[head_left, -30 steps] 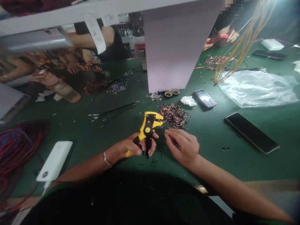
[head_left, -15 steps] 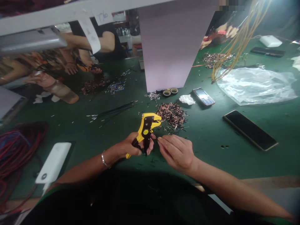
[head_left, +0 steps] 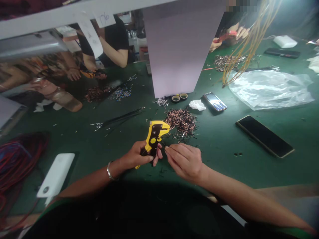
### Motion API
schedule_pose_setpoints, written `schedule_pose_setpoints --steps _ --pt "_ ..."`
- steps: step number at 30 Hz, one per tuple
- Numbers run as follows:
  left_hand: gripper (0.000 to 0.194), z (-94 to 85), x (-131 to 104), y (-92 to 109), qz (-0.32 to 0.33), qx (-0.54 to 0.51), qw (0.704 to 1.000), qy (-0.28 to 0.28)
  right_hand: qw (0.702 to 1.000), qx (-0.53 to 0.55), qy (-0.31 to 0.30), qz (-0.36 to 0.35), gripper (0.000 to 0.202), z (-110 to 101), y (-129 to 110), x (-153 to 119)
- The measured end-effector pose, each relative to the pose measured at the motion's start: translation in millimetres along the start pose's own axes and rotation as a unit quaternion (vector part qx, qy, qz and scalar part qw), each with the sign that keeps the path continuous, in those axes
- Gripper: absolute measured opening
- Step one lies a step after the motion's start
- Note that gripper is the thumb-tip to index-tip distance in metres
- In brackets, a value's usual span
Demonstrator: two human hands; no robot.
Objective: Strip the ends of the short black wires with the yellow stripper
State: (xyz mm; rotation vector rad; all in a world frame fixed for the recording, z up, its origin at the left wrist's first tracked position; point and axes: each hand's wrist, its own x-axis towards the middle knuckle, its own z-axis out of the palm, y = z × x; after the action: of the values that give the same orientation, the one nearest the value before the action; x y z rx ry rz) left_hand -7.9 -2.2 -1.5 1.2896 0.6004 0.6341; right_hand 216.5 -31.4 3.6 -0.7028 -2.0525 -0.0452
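My left hand is wrapped round the handles of a yellow and black wire stripper, its jaws pointing to the right. Just beside it, my right hand is closed in a pinch, with thumb and fingertips together near the tool's lower jaw. What the pinch holds is too small and dark to make out. Beyond the stripper lies a heap of short copper and black wire scraps. A bundle of thin black wires with pale ends rests on the green table to the left.
A white panel stands behind two tape rolls. On the right are a keypad phone, a dark smartphone and a plastic bag. At left lie a white power bank and red cables. Co-workers' hands show across the table.
The view has shifted slightly. My left hand's grip on the stripper has tightened, with the handles closer together. My right hand keeps its pinch beside the tool. A co-worker's arm at the back has moved.
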Motion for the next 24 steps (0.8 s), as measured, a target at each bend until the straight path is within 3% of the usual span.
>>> schedule_pose_setpoints --steps 5,17,21,24 --pt "0.028 2.6 -1.5 0.3 -0.027 -0.036 0.998 0.034 1.0 0.001 -0.018 0.009 0.014 0.3 1.1 -2.9" --pt "0.028 5.9 -4.5 -4.0 -0.076 0.0 0.992 0.102 0.999 0.029 -0.012 0.04 0.018 1.0 1.1 0.0" --pt "0.028 6.2 -4.1 -5.6 -0.077 0.038 0.987 0.133 0.993 0.055 -0.008 0.105 0.019 2.0 0.5 0.9" --pt "0.026 5.1 -2.5 -8.3 -0.067 0.064 0.983 0.156 0.975 0.104 -0.014 0.196 0.015 4.3 -0.2 2.1"
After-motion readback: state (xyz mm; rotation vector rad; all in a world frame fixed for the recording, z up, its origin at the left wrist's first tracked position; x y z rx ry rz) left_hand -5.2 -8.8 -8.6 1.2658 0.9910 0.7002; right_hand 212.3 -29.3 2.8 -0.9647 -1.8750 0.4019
